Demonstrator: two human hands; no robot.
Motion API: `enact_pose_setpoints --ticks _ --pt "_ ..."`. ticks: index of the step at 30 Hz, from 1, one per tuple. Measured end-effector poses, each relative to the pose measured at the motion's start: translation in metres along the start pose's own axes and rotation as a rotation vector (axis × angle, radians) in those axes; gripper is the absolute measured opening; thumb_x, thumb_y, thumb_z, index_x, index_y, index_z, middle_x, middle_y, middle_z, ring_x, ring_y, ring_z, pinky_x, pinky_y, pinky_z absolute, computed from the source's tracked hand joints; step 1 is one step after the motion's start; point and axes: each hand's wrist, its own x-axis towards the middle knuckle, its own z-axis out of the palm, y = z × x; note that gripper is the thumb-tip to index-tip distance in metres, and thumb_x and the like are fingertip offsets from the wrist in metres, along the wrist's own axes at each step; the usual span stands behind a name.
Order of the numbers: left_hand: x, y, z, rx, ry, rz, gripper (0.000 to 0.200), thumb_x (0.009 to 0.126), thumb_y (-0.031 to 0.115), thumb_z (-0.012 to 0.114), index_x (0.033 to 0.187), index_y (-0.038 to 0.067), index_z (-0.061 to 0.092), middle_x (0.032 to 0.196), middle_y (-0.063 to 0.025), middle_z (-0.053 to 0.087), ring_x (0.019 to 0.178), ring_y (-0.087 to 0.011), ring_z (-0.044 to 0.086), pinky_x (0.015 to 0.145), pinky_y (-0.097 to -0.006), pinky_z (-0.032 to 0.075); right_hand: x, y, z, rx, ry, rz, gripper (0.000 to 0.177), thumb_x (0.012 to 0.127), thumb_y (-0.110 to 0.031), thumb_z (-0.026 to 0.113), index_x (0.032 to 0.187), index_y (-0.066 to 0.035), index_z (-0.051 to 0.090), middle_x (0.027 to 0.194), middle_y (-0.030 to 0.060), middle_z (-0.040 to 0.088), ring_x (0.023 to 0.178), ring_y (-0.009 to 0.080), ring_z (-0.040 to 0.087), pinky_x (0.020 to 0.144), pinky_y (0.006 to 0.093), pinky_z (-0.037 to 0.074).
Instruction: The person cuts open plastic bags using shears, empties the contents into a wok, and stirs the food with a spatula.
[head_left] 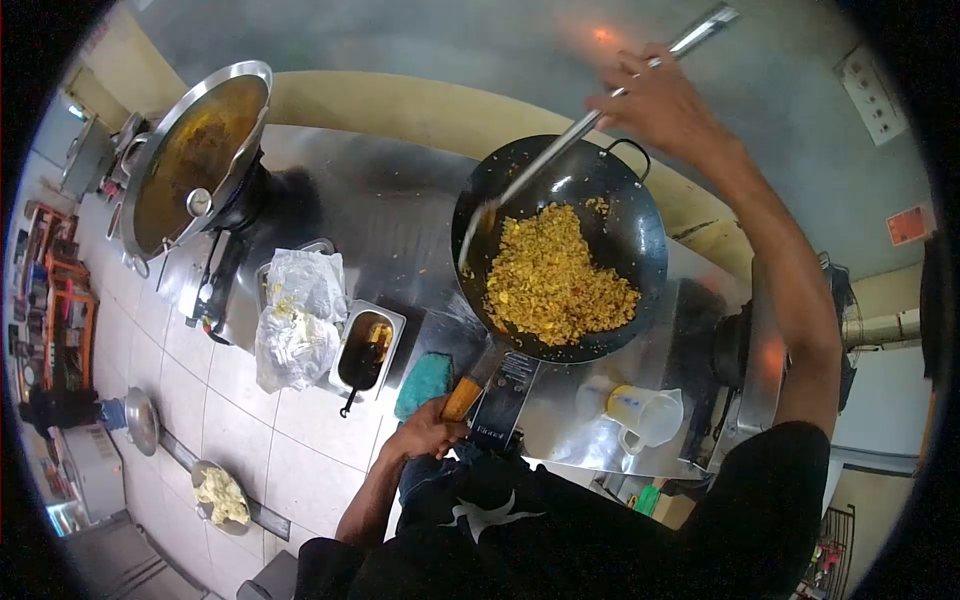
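A black wok (642,215) holds a heap of yellow-brown fried rice (550,270) with small bits in it. My left hand (430,430) is wrapped round the wok's wooden handle (462,398), close to a green cloth (425,385). Up at the right, my right hand (655,100) grips the long metal shaft of a ladle (565,138). The ladle's head rests inside the wok at its left side, beside the rice; its lower end is slightly blurred.
A large pan of oil (200,150) with a thermometer stands at the upper left. Nearer are crumpled foil (300,315) and a metal container (368,350) of dark sauce. A plastic jug (648,415) sits right of the burner. Another burner (732,350) is farther right.
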Motion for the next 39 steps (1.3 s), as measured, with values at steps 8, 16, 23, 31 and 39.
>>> enact_pose_setpoints --ticks 8,16,23,31,39 --pt "0.001 -0.003 -0.002 -0.033 -0.019 0.037 0.033 0.081 0.008 0.068 0.108 -0.001 0.052 0.061 -0.0008 0.051 0.043 -0.0101 0.049 0.039 -0.0256 0.041 -0.011 0.059 -0.012 -0.252 0.165 -0.035 0.02 0.085 -0.035 0.063 0.098 -0.02 0.068 0.092 -0.0002 0.06 0.104 0.0187 0.054 0.098 0.0483 0.032" --pt "0.0 0.005 0.0 -0.015 -0.015 0.042 0.028 0.079 0.007 0.066 0.103 0.0 0.052 0.061 -0.0011 0.051 0.043 -0.0096 0.049 0.039 -0.0252 0.04 -0.022 0.027 0.01 -0.032 -0.339 0.122 0.021 0.086 -0.035 0.064 0.099 -0.019 0.07 0.089 0.0019 0.061 0.105 0.02 0.055 0.097 0.0493 0.033" --pt "0.001 0.002 -0.001 0.022 -0.006 0.024 0.029 0.081 0.006 0.066 0.105 0.0 0.052 0.058 -0.0007 0.051 0.043 -0.0101 0.049 0.039 -0.0253 0.04 -0.045 0.069 -0.016 -0.376 -0.376 0.245 0.02 0.085 -0.035 0.067 0.095 -0.019 0.074 0.09 0.0039 0.069 0.098 0.0238 0.062 0.1 0.0522 0.032" --pt "0.002 0.001 -0.005 0.051 -0.045 -0.006 0.035 0.083 0.005 0.067 0.114 0.003 0.051 0.063 -0.0023 0.053 0.045 -0.0102 0.049 0.04 -0.0265 0.042 -0.074 0.033 -0.055 -0.177 -0.706 0.397 0.026 0.088 -0.039 0.064 0.089 -0.015 0.075 0.085 0.0087 0.07 0.094 0.0254 0.066 0.111 0.0559 0.024" --pt "0.002 0.003 -0.012 -0.001 -0.136 0.081 0.037 0.082 0.003 0.059 0.117 -0.002 0.049 0.063 -0.0062 0.054 0.044 -0.0153 0.052 0.042 -0.0304 0.042 -0.091 -0.017 -0.043 0.215 -1.287 0.447 0.031 0.093 -0.043 0.054 0.097 -0.021 0.074 0.099 0.0031 0.071 0.108 0.0266 0.062 0.112 0.0625 0.016"
